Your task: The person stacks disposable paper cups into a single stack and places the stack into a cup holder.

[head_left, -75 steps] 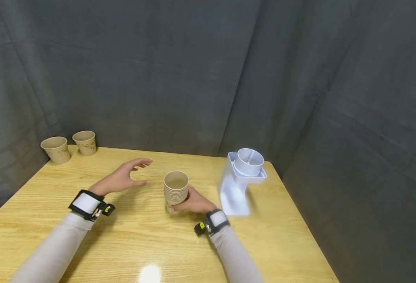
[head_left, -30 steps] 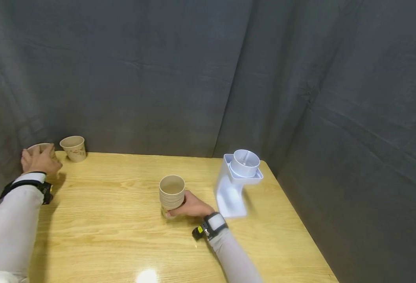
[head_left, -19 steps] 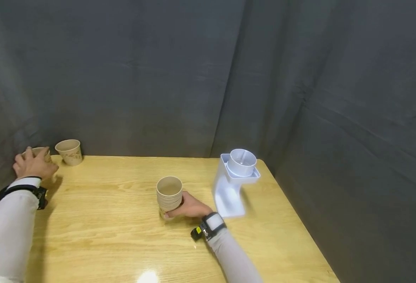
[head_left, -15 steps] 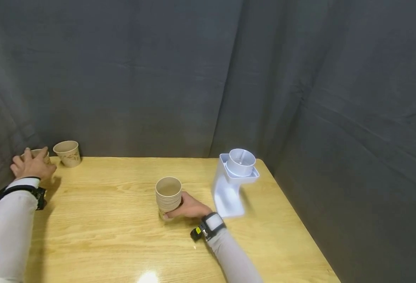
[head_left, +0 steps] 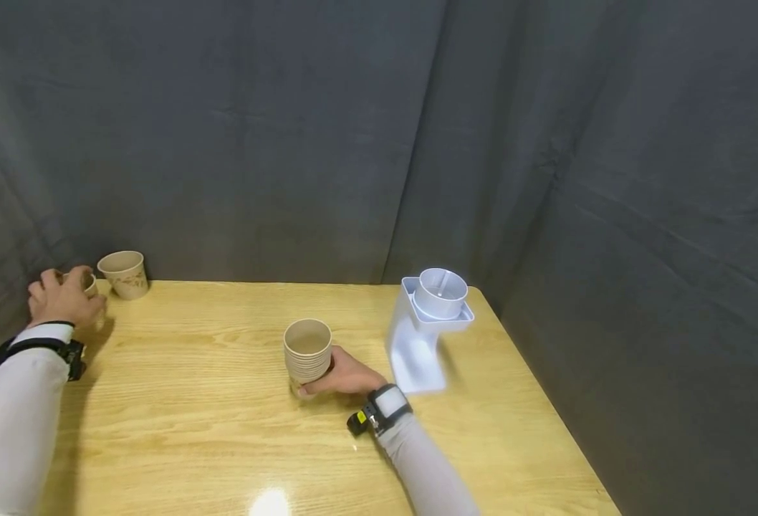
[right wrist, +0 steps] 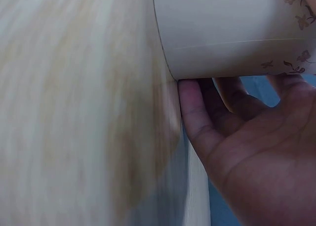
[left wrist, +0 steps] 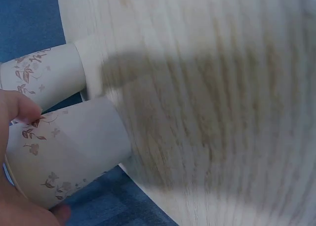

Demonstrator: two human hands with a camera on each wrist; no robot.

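At the table's far left corner, my left hand (head_left: 63, 297) holds a beige paper cup (head_left: 92, 287) near its rim and mostly covers it in the head view. The left wrist view shows this floral-printed cup (left wrist: 74, 147) between the digits of my hand (left wrist: 19, 206), its base at the table. A second paper cup (head_left: 123, 276) stands close beside it. Near mid-table, my right hand (head_left: 347, 374) grips an upright stack of nested paper cups (head_left: 306, 358) low on its side. In the right wrist view, bent fingers (right wrist: 195, 105) touch the bottom cup (right wrist: 232, 33).
A white stand (head_left: 418, 358) with a round cup-like holder (head_left: 441, 295) on top is right of the stack. Grey curtains (head_left: 276, 143) hang behind the wooden table (head_left: 198, 401) and along both sides. Both cups at the left stand near the table's edge.
My left hand has gone from mid-table to the far left cup and taken hold of it. The right hand keeps its grip on the stack. The head view has shifted slightly.
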